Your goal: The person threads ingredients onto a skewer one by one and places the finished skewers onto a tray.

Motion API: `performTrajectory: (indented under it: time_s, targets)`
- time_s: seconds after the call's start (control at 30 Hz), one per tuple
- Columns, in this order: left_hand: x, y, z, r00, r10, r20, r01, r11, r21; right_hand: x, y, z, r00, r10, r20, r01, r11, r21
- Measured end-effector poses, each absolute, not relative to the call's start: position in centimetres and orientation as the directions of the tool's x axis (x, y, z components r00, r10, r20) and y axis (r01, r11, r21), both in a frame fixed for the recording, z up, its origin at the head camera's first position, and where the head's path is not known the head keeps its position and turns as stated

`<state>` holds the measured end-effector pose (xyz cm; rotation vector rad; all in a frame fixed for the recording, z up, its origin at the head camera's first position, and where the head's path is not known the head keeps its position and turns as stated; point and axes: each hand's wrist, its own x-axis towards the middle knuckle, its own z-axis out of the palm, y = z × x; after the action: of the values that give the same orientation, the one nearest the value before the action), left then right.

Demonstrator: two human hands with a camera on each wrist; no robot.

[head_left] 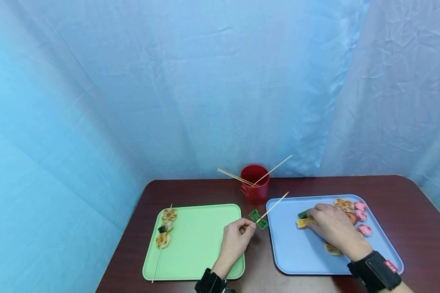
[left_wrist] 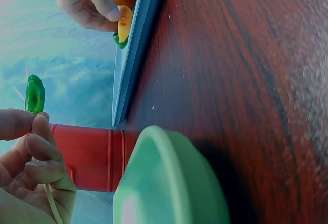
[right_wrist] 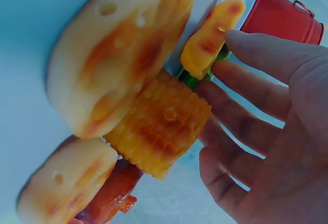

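My left hand (head_left: pixel 238 238) pinches a bamboo skewer (head_left: pixel 278 202) between thumb and fingertips. A green pepper piece (head_left: pixel 254 215) is threaded on it, right by those fingertips, over the gap between the trays. Over the blue tray (head_left: pixel 293 260), my right hand (head_left: pixel 333 228) pinches a yellow pepper piece (right_wrist: pixel 207 44) with thumb and index finger. Another green pepper piece (head_left: pixel 302 214) lies close behind the yellow one. Below the right fingers, the right wrist view shows a corn chunk (right_wrist: pixel 164 124) beside browned lotus root slices (right_wrist: pixel 123 55).
A red cup (head_left: pixel 256 195) with several skewers leaning out stands at the back. On the left, a light green tray (head_left: pixel 196 248) bears a loaded skewer (head_left: pixel 156 264). Pink pieces (head_left: pixel 364 230) line the blue tray's right side. A blue cloth (head_left: pixel 205 81) hangs behind the table.
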<state>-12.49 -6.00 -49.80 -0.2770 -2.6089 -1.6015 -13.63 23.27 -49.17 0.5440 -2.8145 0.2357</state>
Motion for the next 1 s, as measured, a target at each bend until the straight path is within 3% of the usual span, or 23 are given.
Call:
performTrajectory:
  time_s: [1.0]
  targets:
    - [-12.46,-6.11,-49.78,-0.981,0.114,0.154,0.189,0.439,0.878,-13.78,23.01,-49.08,-0.927,-0.342,0.154,-0.368,0.91,-0.191]
